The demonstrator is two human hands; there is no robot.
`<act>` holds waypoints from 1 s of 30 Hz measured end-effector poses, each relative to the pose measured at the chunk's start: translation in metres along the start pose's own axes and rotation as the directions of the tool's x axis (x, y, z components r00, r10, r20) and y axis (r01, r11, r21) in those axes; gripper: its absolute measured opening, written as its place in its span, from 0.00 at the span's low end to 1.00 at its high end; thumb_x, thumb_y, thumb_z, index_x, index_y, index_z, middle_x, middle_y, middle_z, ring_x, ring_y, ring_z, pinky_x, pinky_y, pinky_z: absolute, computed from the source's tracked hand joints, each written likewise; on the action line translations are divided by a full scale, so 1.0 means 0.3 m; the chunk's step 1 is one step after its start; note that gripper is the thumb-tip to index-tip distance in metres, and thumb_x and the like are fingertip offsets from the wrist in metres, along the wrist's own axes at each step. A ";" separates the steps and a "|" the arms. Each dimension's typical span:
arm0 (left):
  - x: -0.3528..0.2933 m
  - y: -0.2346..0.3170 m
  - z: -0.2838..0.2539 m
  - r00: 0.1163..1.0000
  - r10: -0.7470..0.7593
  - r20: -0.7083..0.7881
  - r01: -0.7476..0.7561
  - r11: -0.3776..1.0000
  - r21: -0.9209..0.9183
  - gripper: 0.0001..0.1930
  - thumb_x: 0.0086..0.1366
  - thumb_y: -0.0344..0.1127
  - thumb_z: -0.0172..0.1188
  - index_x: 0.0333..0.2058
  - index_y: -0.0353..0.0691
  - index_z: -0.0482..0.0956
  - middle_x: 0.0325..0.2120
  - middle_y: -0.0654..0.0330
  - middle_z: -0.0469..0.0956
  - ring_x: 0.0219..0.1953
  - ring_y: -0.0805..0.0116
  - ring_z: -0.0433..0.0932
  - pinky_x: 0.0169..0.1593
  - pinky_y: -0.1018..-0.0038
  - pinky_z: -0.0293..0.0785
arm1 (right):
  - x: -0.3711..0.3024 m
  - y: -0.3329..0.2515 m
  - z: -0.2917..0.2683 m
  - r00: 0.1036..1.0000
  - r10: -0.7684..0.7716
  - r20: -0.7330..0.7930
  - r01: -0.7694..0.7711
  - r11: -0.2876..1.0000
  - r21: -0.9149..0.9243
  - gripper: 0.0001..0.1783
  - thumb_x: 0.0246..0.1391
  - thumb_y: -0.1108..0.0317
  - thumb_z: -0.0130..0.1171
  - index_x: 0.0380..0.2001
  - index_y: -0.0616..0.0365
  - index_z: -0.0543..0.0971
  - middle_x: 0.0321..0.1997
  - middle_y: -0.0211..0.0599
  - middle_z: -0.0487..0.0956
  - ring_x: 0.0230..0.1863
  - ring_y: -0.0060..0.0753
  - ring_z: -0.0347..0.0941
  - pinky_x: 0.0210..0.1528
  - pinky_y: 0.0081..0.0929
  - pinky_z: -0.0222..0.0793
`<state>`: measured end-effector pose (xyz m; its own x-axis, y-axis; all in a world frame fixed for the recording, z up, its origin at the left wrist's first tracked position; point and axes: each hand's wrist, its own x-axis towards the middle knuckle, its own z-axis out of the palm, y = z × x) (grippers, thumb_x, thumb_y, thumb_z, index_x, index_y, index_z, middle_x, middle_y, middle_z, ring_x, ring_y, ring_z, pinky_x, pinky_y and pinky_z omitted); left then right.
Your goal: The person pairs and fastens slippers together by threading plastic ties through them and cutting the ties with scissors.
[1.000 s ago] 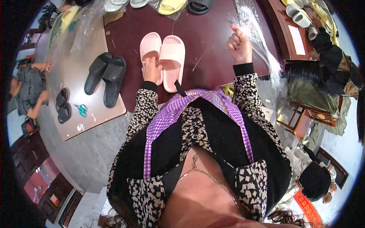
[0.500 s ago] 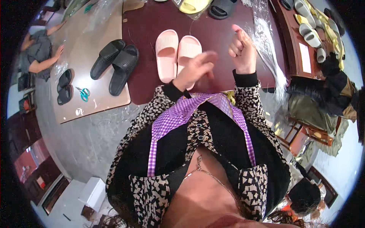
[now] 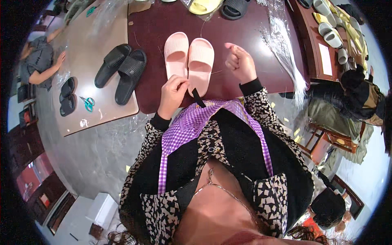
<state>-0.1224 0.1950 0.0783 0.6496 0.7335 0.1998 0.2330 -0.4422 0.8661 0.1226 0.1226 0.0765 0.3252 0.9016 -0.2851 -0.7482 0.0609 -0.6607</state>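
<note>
Dark red tabletop (image 3: 163, 20): glossy, with bright glare toward the right; set against a beige tabletop (image 3: 110, 30) at left
Beige tabletop: large black slippers (image 3: 130, 77), small black slippers (image 3: 68, 105), teal-handled scissors (image 3: 89, 105)
Far edge: yellow slipper (image 3: 203, 5) on clear plastic, dark grey slipper (image 3: 235, 10) near it
Right end: thin white strands (image 3: 289, 57), bundled and fanning past the near corner
Room: grey floor (image 3: 98, 159), white box (image 3: 102, 210) at lower left, co-worker (image 3: 40, 63) beyond the beige tabletop
Brown side table (image 3: 305, 36): crowded with white and yellow slippers (image 3: 330, 35)
White sheet (image 3: 325, 59): lying on the side table; any writing too small to read
Pink slippers (image 3: 200, 57): pale, ribbed straps, open toes; side by side on the dark red tabletop, toes pointing away; black strip (image 3: 198, 98) at the right heel
Left hand (image 3: 172, 94): by the left slipper's heel, thumb and forefinger drawn together; cannot tell whether gripping anything
Right hand (image 3: 241, 64): well apart from the left, raised beside the slippers, fingers curled inward; cannot tell whether holding anything
</note>
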 end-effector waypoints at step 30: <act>-0.577 -0.209 -0.350 0.783 -0.619 -0.068 0.463 0.507 0.727 0.09 0.56 0.35 0.51 0.31 0.36 0.74 0.27 0.47 0.75 0.33 0.46 0.74 0.34 0.58 0.70 | 0.140 0.341 0.008 0.876 0.043 0.480 0.479 0.023 -0.877 0.21 0.47 0.63 0.54 0.46 0.58 0.70 0.35 0.51 0.73 0.39 0.54 0.70 0.41 0.39 0.67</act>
<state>-0.3254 0.1500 0.0375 0.3154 0.8827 -0.3483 0.9451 -0.2594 0.1985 0.0582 0.1677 -0.0013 -0.0249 0.9982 0.0545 0.6463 0.0576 -0.7609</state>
